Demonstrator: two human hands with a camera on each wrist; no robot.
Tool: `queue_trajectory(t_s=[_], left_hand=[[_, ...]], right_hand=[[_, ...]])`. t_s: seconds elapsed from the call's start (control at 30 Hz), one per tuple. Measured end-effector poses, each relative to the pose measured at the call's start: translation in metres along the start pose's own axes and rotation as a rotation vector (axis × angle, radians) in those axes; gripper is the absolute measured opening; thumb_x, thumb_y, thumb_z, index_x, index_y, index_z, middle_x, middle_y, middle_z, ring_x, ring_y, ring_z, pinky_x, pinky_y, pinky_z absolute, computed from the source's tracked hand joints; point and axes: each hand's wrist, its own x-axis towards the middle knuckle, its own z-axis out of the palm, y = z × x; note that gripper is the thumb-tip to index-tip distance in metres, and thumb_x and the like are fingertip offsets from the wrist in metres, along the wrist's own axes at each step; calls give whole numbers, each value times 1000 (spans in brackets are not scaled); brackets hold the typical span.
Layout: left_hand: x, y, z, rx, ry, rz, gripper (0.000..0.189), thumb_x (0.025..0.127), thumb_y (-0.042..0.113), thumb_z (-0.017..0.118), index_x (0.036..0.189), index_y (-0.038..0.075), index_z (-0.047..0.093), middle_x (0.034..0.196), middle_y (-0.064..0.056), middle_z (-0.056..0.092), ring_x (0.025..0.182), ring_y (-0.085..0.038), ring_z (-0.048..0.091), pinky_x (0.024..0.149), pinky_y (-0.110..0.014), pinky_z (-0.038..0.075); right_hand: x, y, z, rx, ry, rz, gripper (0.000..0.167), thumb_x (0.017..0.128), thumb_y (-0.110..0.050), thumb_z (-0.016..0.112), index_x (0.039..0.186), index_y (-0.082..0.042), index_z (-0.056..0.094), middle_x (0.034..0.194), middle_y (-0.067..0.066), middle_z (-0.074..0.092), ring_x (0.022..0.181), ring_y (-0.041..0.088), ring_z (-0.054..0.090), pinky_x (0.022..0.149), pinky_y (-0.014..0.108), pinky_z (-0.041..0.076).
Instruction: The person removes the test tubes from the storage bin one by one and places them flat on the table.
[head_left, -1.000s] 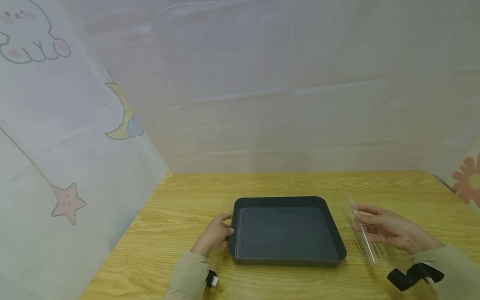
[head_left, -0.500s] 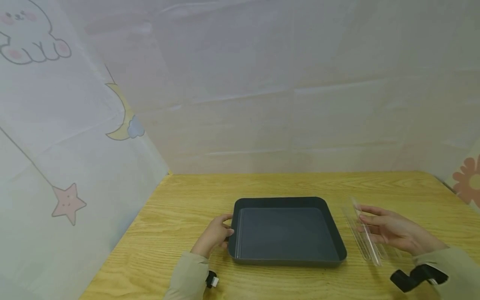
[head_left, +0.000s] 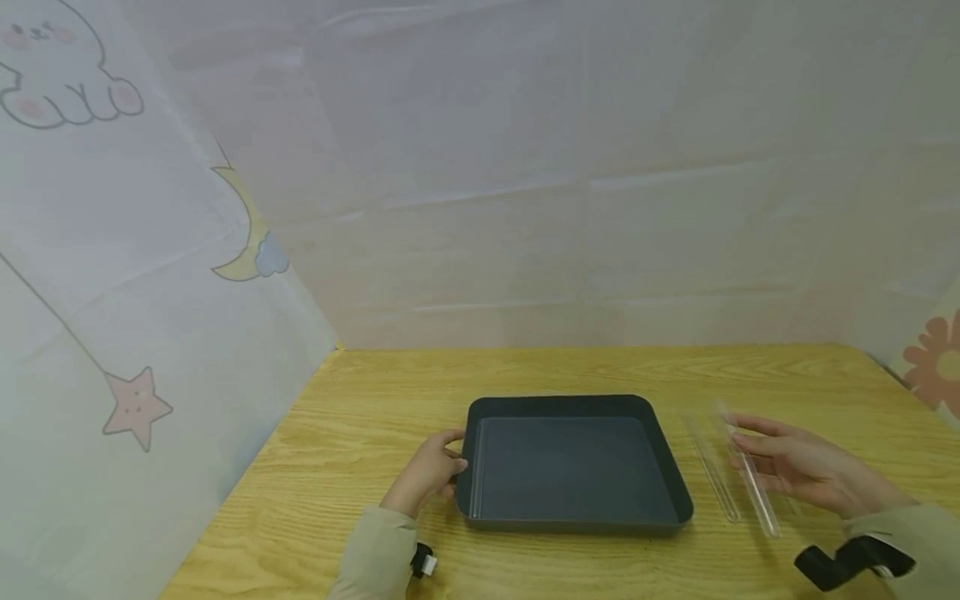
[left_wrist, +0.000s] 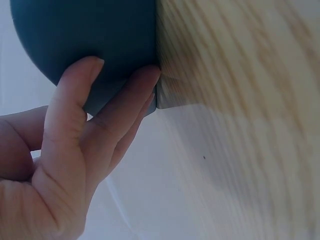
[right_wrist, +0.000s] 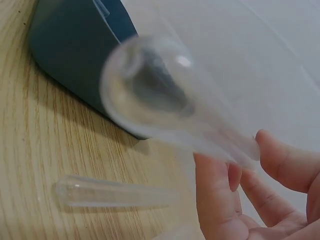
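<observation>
A dark grey rectangular tray [head_left: 577,527] sits on the table, its wall also large in the left wrist view. My left hand [head_left: 427,471] rests against its left side, thumb and fingers touching the outer wall. Inside, along that left wall, lies a clear tube [head_left: 477,467]. To the right of the tray my right hand [head_left: 810,467] pinches a clear test tube [head_left: 753,479] between thumb and fingers, the rounded end towards the right wrist camera. Between the tray and that hand another clear tube [right_wrist: 117,192] lies on the wood.
Part of a further clear tube [head_left: 793,505] shows beside the right hand. The wood-grain table [head_left: 390,383] ends at a pale sheet [head_left: 480,208] hung behind and to the left. Black straps [head_left: 851,562] circle both wrists.
My right hand has moved a little to the right with the test tube, away from the tube lying on the table. The left hand and the tray have stayed put.
</observation>
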Motion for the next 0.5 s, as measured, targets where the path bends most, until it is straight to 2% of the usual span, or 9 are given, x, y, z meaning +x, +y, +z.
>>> queue_trajectory(t_s=[0.23,0.5], left_hand=[[1,-1,1,10,0,8,52,94,-8,54,143,-6,40,114,-28,60,79,-23,64,53,-30,50],[0,0,1,-9,-6,6,52,94,-9,53,144,-5,39,111,-25,61,77,-23,64,51,-29,49]], right_hand=[[-4,1,-10,-26,61,20,34,104,-12,46,104,-39,67,107,-4,62,100,16,63,85,34,52],[-11,2,-18,-57,116,47,35,104,-15,46,102,-43,66,108,-10,59,99,14,63,85,35,52]])
